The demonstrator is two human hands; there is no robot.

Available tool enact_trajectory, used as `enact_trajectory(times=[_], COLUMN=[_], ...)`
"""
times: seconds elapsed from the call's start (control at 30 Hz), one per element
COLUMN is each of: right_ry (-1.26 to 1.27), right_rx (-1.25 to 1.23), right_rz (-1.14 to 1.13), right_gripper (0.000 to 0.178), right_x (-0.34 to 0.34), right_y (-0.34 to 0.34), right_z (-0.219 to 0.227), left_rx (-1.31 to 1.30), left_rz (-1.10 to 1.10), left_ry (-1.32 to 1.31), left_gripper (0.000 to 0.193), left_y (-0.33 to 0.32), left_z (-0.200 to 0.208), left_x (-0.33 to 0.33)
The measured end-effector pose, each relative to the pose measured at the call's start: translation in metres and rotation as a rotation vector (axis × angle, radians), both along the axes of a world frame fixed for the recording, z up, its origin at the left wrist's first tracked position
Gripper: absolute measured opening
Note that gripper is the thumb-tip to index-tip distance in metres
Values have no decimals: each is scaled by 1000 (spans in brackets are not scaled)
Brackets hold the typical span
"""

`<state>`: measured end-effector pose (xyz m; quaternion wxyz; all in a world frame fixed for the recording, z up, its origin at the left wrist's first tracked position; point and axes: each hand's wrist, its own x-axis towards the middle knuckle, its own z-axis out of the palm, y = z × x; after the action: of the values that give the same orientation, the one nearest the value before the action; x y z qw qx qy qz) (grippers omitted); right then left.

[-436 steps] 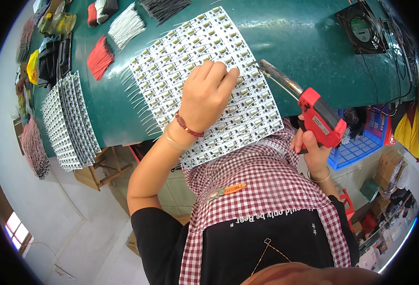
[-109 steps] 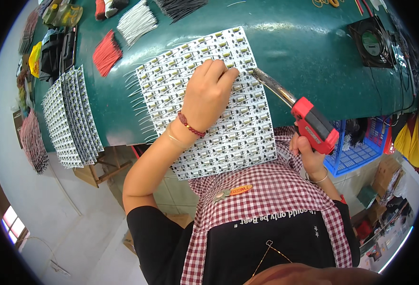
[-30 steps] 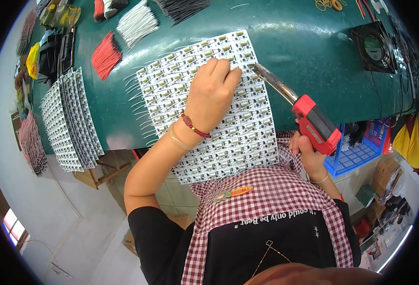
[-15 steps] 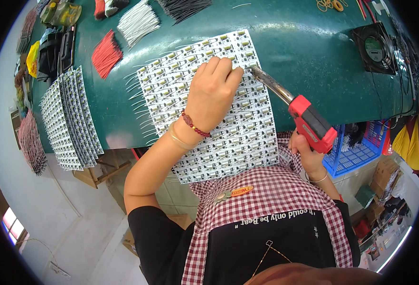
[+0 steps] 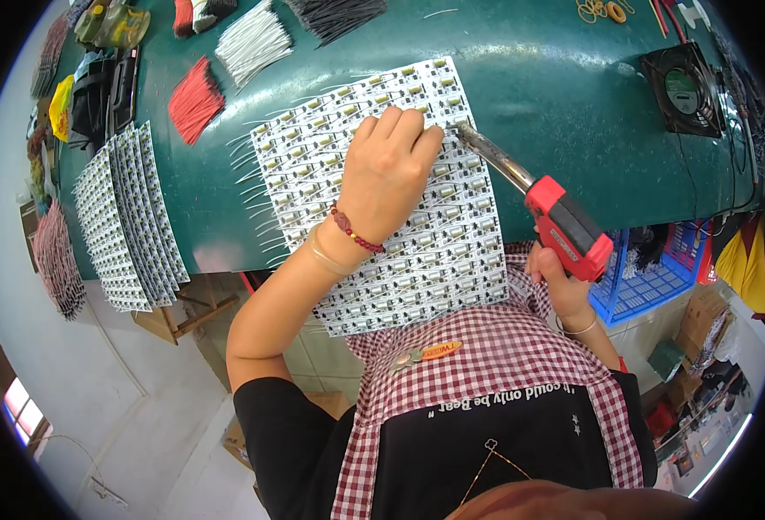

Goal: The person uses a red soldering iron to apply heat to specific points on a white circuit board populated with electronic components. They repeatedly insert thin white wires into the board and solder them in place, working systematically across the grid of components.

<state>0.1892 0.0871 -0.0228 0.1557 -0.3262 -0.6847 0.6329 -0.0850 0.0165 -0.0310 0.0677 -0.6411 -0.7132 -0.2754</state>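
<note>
A white circuit board panel (image 5: pixel 456 264), covered in rows of small parts with thin white wires, lies over the table's front edge and reaches to my apron. My left hand (image 5: pixel 389 165) rests on its upper middle, fingers curled in a closed pinch; whatever they hold is hidden beneath them. My right hand (image 5: pixel 566 290) is closed round the handle of a red and black soldering gun (image 5: pixel 564 221). The gun's metal barrel slants up and left. Its tip meets the panel just right of my left fingertips.
On the green table (image 5: pixel 564 113) lie bundles of red wires (image 5: pixel 195 100), white wires (image 5: pixel 254 43) and black wires (image 5: pixel 339 16). Similar panels (image 5: pixel 131 221) stand stacked at the left edge. A black fan (image 5: pixel 682 89) sits at right, above a blue crate (image 5: pixel 647 277).
My left hand and the soldering gun have shifted only very slightly. The tip stays at the same area of the panel, beside my left fingers.
</note>
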Motion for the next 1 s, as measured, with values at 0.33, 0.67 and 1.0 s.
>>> enact_trajectory(times=[0.33, 0.67, 1.0], right_ry=[54, -5, 99], right_rx=[-42, -44, -118], right_rz=[-41, -20, -108], right_gripper=[44, 42, 48], right_x=[-2, 2, -2], right_y=[2, 0, 5], right_z=[6, -3, 8], left_rx=[10, -28, -29], left_rz=[-9, -1, 1], left_ry=[1, 44, 28], left_gripper=[14, 13, 15], left_y=[0, 1, 3], left_z=[-1, 1, 3], left_x=[0, 0, 1])
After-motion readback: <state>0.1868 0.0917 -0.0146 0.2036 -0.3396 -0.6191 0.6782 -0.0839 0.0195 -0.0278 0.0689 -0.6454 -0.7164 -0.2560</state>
